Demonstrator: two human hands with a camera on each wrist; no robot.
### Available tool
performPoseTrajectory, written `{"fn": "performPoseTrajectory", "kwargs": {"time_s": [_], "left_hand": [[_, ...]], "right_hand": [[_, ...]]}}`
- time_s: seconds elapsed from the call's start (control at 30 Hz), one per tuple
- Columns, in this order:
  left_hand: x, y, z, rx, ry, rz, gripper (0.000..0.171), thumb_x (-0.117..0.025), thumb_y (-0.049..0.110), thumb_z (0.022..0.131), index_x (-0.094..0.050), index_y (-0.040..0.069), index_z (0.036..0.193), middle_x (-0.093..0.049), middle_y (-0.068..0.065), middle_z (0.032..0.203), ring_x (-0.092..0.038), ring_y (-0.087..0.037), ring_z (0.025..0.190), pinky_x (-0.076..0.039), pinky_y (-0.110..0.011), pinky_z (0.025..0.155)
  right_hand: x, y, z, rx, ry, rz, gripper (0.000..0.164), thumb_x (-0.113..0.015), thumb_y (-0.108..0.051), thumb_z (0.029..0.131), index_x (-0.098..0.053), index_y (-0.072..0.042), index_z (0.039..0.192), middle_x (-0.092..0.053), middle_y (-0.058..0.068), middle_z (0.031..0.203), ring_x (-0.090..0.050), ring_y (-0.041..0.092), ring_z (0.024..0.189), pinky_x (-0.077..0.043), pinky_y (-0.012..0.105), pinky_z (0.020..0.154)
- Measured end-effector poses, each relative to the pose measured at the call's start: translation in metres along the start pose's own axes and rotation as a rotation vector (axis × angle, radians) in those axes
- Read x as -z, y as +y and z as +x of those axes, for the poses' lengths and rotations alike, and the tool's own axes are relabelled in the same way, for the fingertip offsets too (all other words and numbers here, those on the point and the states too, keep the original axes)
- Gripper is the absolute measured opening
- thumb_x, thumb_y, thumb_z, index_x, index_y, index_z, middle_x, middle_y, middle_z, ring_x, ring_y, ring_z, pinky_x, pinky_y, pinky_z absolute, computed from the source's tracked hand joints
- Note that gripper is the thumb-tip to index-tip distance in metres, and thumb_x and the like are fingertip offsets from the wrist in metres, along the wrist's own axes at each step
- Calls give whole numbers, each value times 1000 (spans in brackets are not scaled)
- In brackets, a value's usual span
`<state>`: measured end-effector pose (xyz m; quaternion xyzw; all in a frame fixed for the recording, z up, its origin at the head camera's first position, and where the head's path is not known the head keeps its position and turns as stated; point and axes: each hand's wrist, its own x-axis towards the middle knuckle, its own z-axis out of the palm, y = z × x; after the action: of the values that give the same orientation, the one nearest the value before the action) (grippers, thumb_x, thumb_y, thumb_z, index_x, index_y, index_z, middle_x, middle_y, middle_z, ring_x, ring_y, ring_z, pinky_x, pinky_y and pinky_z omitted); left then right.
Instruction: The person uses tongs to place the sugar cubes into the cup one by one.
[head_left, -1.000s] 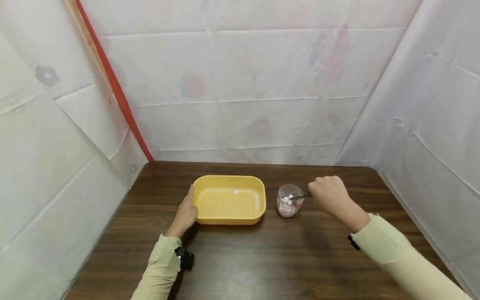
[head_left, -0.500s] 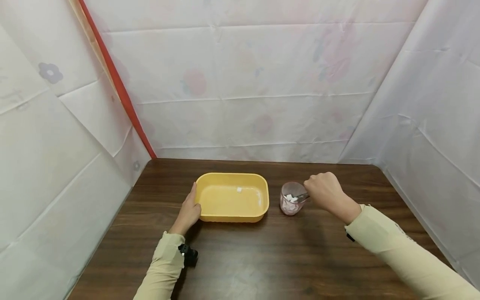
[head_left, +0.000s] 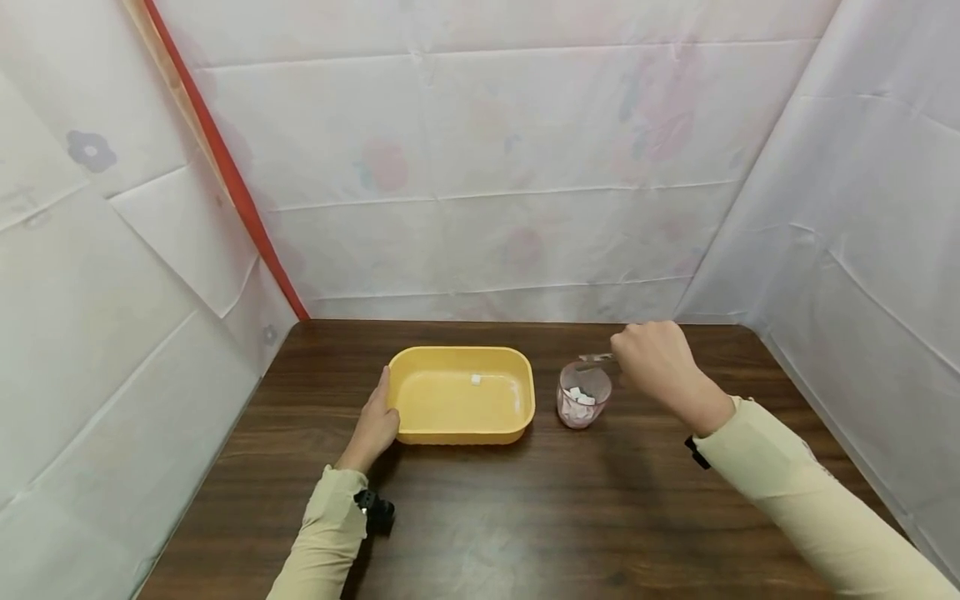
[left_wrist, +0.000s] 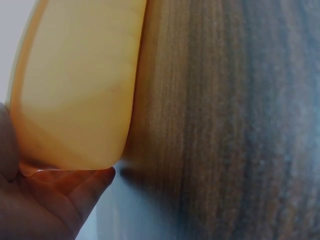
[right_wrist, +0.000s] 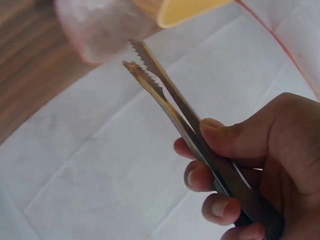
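My left hand (head_left: 372,423) holds the left end of a yellow rectangular basin (head_left: 450,437); in the left wrist view its fingers lie along the outer end wall (left_wrist: 75,100) and the thumb is at the rim. One small white cube (head_left: 476,379) lies inside the basin. To the right stands a clear pinkish glass (head_left: 576,419) with several white cubes (head_left: 579,397) in it. My right hand (head_left: 660,367) grips metal tongs (head_left: 596,357), whose tips are over the glass's far rim. The right wrist view shows the serrated tips (right_wrist: 141,60) slightly apart with nothing between them.
Both things stand on a dark wood table (head_left: 480,517). White patterned sheeting (head_left: 480,167) encloses its back and sides, with a red strip (head_left: 232,179) at the back left corner. A black wrist camera (head_left: 377,512) sits on the left sleeve.
The tongs have come up out of the glass, from among the white cubes to above its far rim. My right hand has risen slightly; the left hand stays on the basin.
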<state>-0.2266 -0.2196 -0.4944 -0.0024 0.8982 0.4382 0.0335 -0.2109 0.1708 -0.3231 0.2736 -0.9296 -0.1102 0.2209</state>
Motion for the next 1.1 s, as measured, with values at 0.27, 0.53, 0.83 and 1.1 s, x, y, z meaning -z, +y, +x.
{"fn": "performPoseTrajectory", "kwargs": {"time_s": [0.27, 0.53, 0.83, 1.1], "left_hand": [[-1, -2, 1, -9, 4, 2, 76, -30, -4, 88, 5, 12, 154, -3, -15, 159, -8, -33, 143, -13, -50, 112], [-9, -2, 1, -26, -2, -1, 75, -31, -3, 88, 3, 11, 154, -3, -13, 159, -9, -31, 143, -13, -49, 112], [-13, 2, 1, -42, 5, -7, 77, -33, -5, 86, 1, 10, 154, -4, -13, 159, -10, -31, 143, -13, -48, 113], [-14, 6, 2, -44, 5, -12, 78, -34, -4, 85, 1, 8, 154, -5, -14, 159, -11, -31, 143, -14, -48, 113]], "right_hand": [[-12, -27, 27, 20, 59, 88, 43, -57, 1, 57, -21, -20, 49, -16, -6, 52, -18, 12, 48, -23, 29, 35], [-51, -62, 41, 61, -1, 133, 48, -65, -4, 66, -23, -22, 52, -16, -7, 51, -15, 10, 49, -17, 26, 39], [-89, -79, 54, 46, -121, 114, 41, -62, -5, 69, -28, -20, 52, -22, -5, 51, -16, 11, 49, -18, 26, 41], [-101, -84, 57, 28, -140, 105, 37, -63, -7, 69, -33, -18, 51, -31, -3, 52, -23, 12, 49, -25, 28, 39]]}}
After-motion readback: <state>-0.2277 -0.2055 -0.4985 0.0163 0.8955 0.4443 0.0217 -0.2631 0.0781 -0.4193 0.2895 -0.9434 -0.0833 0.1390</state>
